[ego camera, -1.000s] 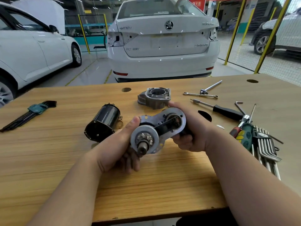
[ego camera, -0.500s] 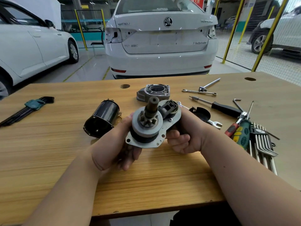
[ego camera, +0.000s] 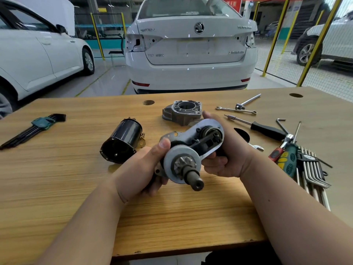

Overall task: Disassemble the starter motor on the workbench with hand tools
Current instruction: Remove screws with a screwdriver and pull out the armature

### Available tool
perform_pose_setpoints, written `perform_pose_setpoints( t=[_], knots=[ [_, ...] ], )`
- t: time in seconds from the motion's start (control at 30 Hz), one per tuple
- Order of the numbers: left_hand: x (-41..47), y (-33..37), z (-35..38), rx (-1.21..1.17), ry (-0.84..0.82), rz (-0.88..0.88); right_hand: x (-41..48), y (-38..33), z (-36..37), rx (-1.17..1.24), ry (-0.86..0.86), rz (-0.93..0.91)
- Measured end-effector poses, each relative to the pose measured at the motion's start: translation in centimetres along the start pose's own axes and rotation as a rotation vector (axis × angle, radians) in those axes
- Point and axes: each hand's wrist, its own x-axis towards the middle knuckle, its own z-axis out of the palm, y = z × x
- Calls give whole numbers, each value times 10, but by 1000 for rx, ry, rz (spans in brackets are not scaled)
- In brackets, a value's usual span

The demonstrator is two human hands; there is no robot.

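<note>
**Starter motor's drive-end assembly held just above the table in both hands, pinion shaft pointing at the camera.**

The left hand has a closed grip on the plate's lower end, thumb pressed to its rim. The right hand wraps the upper end, fingers curled beneath it. The black motor case lies on its side just left of the hands and the grey nose housing sits behind them, both already off. The step looks like a check for what comes apart next. It is best done by turning the piece slowly with both ends supported. The black fork lever fastening should be found before reaching for the screwdriver or hex keys at right. Staying low over the table would catch any small part that drops.
</note>
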Motion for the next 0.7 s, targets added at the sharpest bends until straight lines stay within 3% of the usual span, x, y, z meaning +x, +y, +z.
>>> perform_pose_setpoints(
  t=[0.27, 0.43, 0.6, 0.7],
  knots=[
    [-4, 8, 5, -99, 45, 0, 2, 1, 3, 5, 85, 96],
    [-2, 9, 1, -133, 72, -62, 7, 4, 17, 153, 198, 82],
    [9, 3, 7, -85, 405, 239, 19, 8, 26, 632, 69, 2],
    [24, 4, 24, -154, 407, 301, 23, 14, 26, 670, 10, 56]
  ],
)
